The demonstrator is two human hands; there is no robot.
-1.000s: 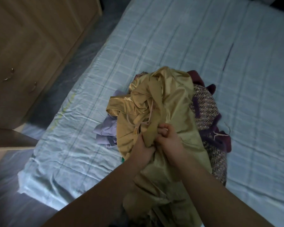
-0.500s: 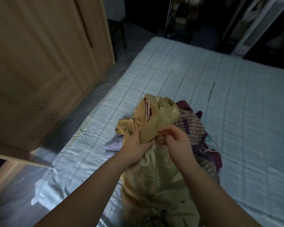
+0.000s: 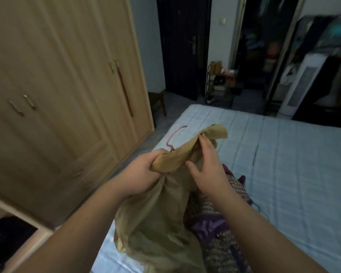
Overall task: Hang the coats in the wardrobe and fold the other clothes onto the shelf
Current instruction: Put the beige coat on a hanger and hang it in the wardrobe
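Over bed [image 3: 283, 174] | left hand [image 3: 144, 172] clenches gold coat [image 3: 156, 223] | right hand [image 3: 207, 166] loose, touching it | wardrobe [image 3: 67, 95] at left

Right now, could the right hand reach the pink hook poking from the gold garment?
Probably yes. The right hand rests on the gold garment close beside the pink hook, which sticks up uncovered; the left hand grips the cloth just below it.

No lettering, label, brand, number or sign can be read anywhere in this dim, slightly blurred view.
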